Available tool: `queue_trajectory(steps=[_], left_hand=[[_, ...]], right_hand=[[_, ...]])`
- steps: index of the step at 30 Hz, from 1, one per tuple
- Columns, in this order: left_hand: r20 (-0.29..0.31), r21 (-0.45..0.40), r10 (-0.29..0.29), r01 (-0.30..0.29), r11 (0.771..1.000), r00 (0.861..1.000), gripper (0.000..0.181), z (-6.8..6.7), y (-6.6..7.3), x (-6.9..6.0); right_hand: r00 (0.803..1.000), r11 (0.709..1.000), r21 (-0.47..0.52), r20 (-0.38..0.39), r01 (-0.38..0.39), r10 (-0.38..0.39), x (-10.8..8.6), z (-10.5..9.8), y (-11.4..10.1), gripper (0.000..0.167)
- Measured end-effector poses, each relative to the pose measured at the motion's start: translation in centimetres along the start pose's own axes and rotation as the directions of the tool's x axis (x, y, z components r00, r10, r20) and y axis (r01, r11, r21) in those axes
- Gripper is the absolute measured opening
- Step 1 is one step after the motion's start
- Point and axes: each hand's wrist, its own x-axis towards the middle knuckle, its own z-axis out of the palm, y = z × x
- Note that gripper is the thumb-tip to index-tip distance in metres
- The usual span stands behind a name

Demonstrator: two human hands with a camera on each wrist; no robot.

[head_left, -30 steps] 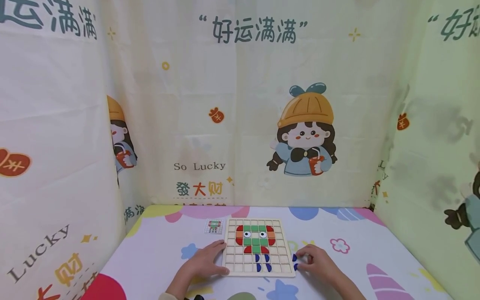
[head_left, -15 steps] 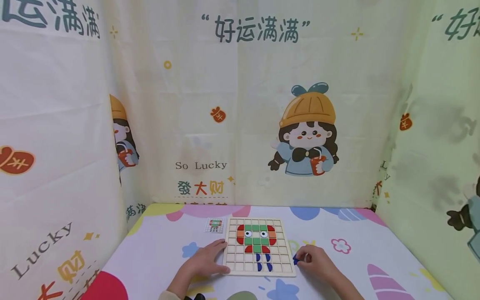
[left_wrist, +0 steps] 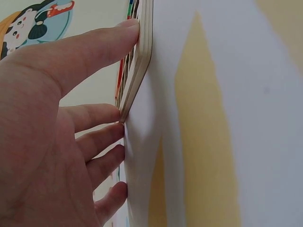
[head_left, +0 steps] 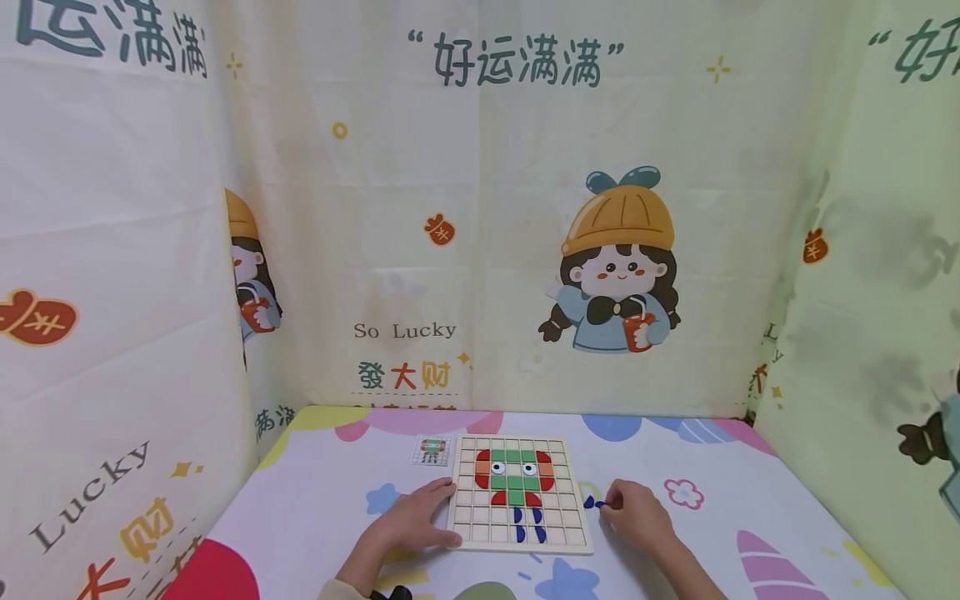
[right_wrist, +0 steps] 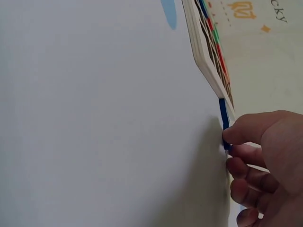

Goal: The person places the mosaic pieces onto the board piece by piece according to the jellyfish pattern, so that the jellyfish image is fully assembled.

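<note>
A square wooden grid board point(head_left: 480, 518) lies on the table, holding a figure of green, red and orange tiles, two eye tiles and several blue leg pieces point(head_left: 538, 533). My left hand point(head_left: 411, 518) rests at its near left corner. In the left wrist view the thumb point(left_wrist: 90, 49) touches the board's side, and the fairly straight fingers reach its edge and the tabletop. Just off the board's right side, my right hand point(head_left: 639, 517) pinches a small blue piece point(right_wrist: 226, 138) between thumb and forefinger. Another blue piece point(head_left: 588, 502) lies between that hand and the board.
A small pattern card point(head_left: 431, 450) with a similar figure lies by the board's far left corner. The tabletop point(head_left: 705, 533) has a colourful printed cover. Printed curtains point(head_left: 390, 167) enclose the table at the back and both sides.
My right hand has shifted slightly away from me, and the two blue pieces beside the board have moved the same way. My left hand stays at the board's corner.
</note>
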Motion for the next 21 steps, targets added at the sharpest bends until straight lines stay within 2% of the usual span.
queue_trajectory(steps=[7,11,21], left_hand=[[0.002,-0.009,-0.012,0.012,1.000,1.000,0.083,-0.04,0.18,-0.01],[-0.004,-0.004,-0.010,0.010,1.000,1.000,0.083,-0.01,0.17,0.00],[0.001,-0.009,-0.008,0.008,1.000,1.000,0.083,-0.03,0.21,-0.01]], right_hand=[[0.999,0.999,0.029,0.039,-0.026,0.025,-0.21,-0.24,-0.17,0.020],[0.999,0.998,0.059,0.052,0.006,-0.009,-0.20,-0.27,-0.20,0.016],[0.997,0.994,0.093,0.026,0.065,-0.068,0.51,0.28,-0.53,0.016]])
